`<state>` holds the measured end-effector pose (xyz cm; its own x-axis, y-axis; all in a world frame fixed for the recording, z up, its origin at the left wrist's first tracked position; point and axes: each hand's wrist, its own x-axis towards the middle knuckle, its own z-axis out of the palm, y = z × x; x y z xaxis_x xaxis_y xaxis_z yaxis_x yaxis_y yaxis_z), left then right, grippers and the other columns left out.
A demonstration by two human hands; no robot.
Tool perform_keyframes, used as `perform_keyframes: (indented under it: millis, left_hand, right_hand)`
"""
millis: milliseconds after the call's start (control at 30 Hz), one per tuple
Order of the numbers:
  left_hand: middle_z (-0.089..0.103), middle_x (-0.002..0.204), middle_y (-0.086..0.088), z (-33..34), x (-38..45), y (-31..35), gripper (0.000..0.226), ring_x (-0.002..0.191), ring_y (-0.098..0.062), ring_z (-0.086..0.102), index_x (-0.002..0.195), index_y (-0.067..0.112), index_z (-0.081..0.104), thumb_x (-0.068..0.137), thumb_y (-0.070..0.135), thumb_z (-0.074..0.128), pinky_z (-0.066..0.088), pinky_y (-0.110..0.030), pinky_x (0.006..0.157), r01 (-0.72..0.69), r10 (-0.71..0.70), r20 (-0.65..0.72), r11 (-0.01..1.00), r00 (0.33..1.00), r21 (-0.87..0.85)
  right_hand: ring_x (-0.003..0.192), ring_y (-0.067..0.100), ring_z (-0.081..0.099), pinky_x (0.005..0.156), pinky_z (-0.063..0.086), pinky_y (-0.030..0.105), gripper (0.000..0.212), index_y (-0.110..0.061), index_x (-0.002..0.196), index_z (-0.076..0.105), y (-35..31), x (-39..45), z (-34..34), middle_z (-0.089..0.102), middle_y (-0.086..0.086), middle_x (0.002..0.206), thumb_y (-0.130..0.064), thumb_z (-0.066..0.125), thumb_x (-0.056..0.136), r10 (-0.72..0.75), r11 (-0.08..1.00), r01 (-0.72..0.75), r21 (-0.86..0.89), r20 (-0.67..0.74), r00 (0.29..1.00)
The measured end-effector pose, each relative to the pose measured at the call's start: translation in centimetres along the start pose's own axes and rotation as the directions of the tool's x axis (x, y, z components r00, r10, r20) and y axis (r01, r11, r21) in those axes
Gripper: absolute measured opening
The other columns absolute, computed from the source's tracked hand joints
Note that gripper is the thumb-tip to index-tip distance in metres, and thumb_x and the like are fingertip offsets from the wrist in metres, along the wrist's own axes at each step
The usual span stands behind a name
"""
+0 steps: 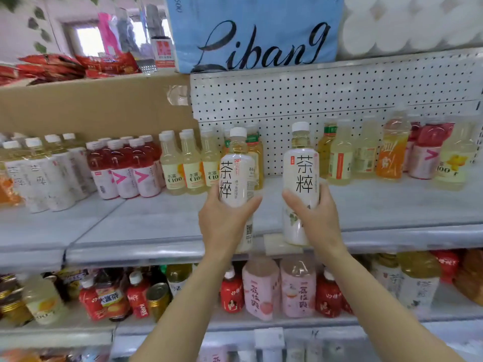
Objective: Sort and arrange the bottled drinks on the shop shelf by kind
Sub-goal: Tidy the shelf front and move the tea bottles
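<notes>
My left hand (224,220) grips a white-labelled tea bottle (236,176) with a white cap, held upright in front of the middle shelf (146,226). My right hand (313,218) grips a second white tea bottle (301,163) of the same kind, also upright, slightly higher. On the shelf's left stand more white tea bottles (44,173), then red drink bottles (125,171), then pale yellow C100 bottles (190,165). To the right stands a mixed row: pale yellow bottles (339,155), an orange-labelled bottle (392,152), a red bottle (428,152).
A white pegboard back panel (313,95) rises behind the shelf. A cardboard box (91,103) with red snack packs sits upper left. Blue tissue pack (256,32) and paper rolls (410,22) lie on top. The lower shelf (261,325) holds pink, red and yellow bottles and cans.
</notes>
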<state>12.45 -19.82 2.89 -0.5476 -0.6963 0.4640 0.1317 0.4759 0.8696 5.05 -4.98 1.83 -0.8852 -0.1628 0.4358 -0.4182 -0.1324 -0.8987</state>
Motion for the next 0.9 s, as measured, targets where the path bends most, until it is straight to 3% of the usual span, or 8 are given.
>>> perform_keyframes:
  millis: [200, 333, 467, 633, 733, 900]
  left_hand:
    - [0.069, 0.096, 0.018, -8.6, 1.3, -2.7, 0.058, 0.089, -0.002, 0.066, 0.111, 0.036, 0.059, 0.062, 0.051, 0.086, 0.059, -0.039, 0.081, -0.012, 0.014, -0.02, 0.997, 1.0, 0.075]
    - [0.069, 0.098, 0.015, -12.8, 3.3, -3.8, 0.061, 0.09, -0.004, 0.066, 0.116, 0.032, 0.059, 0.064, 0.05, 0.085, 0.059, -0.036, 0.079, -0.011, 0.018, -0.059, 0.994, 0.998, 0.107]
    - [0.069, 0.1, 0.014, -16.1, 5.3, -5.4, 0.057, 0.091, -0.005, 0.066, 0.114, 0.032, 0.058, 0.065, 0.048, 0.085, 0.059, -0.033, 0.078, -0.007, 0.019, -0.111, 0.994, 0.994, 0.105]
    - [0.069, 0.102, 0.014, -19.7, 8.4, -7.5, 0.06, 0.093, -0.005, 0.066, 0.117, 0.029, 0.059, 0.066, 0.046, 0.086, 0.057, -0.027, 0.076, 0.0, 0.023, -0.187, 0.993, 0.982, 0.122]
    - [0.069, 0.098, 0.013, -21.8, 10.5, -9.0, 0.058, 0.089, -0.005, 0.066, 0.114, 0.03, 0.06, 0.065, 0.047, 0.086, 0.058, -0.03, 0.076, 0.01, 0.024, -0.245, 0.991, 0.969, 0.136]
    - [0.068, 0.094, 0.016, -25.1, 13.3, -11.2, 0.06, 0.087, -0.003, 0.066, 0.116, 0.028, 0.061, 0.065, 0.047, 0.086, 0.056, -0.028, 0.076, 0.03, 0.019, -0.323, 0.989, 0.946, 0.148]
  right_hand:
    - [0.08, -0.009, 0.063, 0.059, 0.049, 0.011, 0.043, -0.023, 0.109, 0.051, -1.4, -4.5, 8.5, 0.064, -0.014, 0.1, -0.039, 0.076, 0.078, -0.014, 1.0, 0.014, 0.009, 0.028, 1.0]
    - [0.089, -0.005, 0.064, 0.067, 0.053, 0.017, 0.049, -0.026, 0.116, 0.051, -1.8, -5.5, 13.7, 0.065, -0.014, 0.104, -0.043, 0.076, 0.077, -0.008, 1.0, 0.007, 0.02, 0.067, 0.998]
    - [0.088, -0.011, 0.062, 0.064, 0.05, 0.009, 0.049, -0.025, 0.119, 0.051, -2.1, -5.4, 18.4, 0.064, -0.016, 0.105, -0.037, 0.076, 0.079, -0.028, 0.999, 0.023, 0.041, 0.119, 0.993]
    - [0.089, -0.009, 0.061, 0.063, 0.05, 0.009, 0.05, -0.022, 0.122, 0.05, -1.9, -4.4, 23.8, 0.063, -0.016, 0.106, -0.036, 0.074, 0.08, -0.058, 0.996, 0.046, 0.076, 0.164, 0.985]
    - [0.084, -0.015, 0.059, 0.061, 0.048, 0.007, 0.046, -0.025, 0.119, 0.049, -1.3, -3.8, 26.7, 0.062, -0.018, 0.103, -0.036, 0.073, 0.082, -0.073, 0.993, 0.052, 0.105, 0.206, 0.976]
    - [0.088, -0.009, 0.061, 0.062, 0.05, 0.01, 0.051, -0.026, 0.123, 0.048, -0.4, -3.5, 31.0, 0.063, -0.015, 0.107, -0.039, 0.073, 0.081, -0.089, 0.99, 0.056, 0.126, 0.277, 0.957]
